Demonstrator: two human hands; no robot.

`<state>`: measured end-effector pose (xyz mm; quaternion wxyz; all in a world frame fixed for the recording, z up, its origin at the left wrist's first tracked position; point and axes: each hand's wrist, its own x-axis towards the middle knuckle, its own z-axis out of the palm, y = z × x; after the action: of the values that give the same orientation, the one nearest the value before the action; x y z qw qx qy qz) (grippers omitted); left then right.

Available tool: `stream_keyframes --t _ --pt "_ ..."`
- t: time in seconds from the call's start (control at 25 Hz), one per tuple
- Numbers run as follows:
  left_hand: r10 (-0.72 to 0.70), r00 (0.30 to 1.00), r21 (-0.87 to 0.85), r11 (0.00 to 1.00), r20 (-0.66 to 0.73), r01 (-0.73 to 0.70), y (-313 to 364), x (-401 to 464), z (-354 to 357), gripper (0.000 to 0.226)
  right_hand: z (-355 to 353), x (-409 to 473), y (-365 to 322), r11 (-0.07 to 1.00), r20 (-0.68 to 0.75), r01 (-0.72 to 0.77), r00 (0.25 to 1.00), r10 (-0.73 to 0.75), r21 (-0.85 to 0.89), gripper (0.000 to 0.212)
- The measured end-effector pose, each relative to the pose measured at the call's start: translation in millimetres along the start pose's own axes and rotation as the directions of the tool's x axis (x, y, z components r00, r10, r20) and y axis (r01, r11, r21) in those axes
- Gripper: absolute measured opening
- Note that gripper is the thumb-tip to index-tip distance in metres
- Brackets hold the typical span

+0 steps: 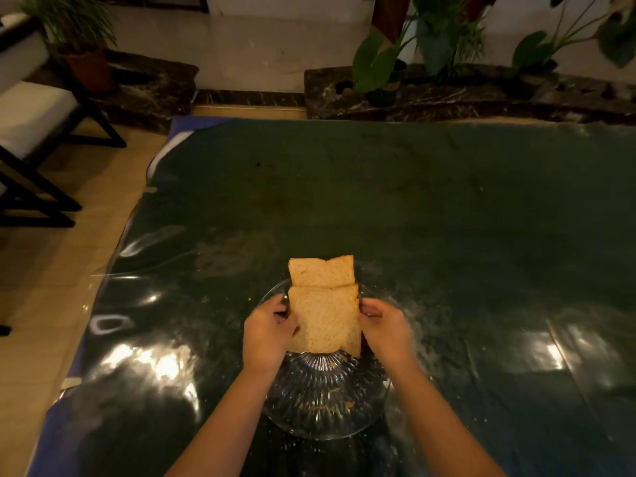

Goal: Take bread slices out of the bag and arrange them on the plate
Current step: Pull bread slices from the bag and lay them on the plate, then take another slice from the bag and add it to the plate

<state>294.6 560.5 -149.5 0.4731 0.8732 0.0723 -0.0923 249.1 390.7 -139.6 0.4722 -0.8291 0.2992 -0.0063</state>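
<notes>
Head view: 2 hands (268, 333) (383, 327) grip near bread slice (325, 320); 2 slices, 1 plate (323, 407).

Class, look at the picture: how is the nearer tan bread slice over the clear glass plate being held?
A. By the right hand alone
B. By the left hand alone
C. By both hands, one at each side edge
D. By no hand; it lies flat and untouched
C: the left hand and the right hand pinch opposite side edges of the nearer tan bread slice over the clear glass plate.
</notes>
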Motion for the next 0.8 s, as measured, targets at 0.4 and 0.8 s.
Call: stream_keyframes --t 0.4,0.8 --pt "0.304 0.930 -0.076 0.953 0.205 -0.294 149.2 -92.0 -9.3 0.045 -152.2 -70.7 -39.2 0.981 -0.095 0.124 0.989 -0.111 0.147 0.031" --pt "0.564 0.753 -0.181 0.824 0.338 -0.536 298.4 -281.8 118.1 0.044 -411.6 -185.3 50.5 0.942 -0.417 0.300 0.883 -0.216 0.149 0.029"
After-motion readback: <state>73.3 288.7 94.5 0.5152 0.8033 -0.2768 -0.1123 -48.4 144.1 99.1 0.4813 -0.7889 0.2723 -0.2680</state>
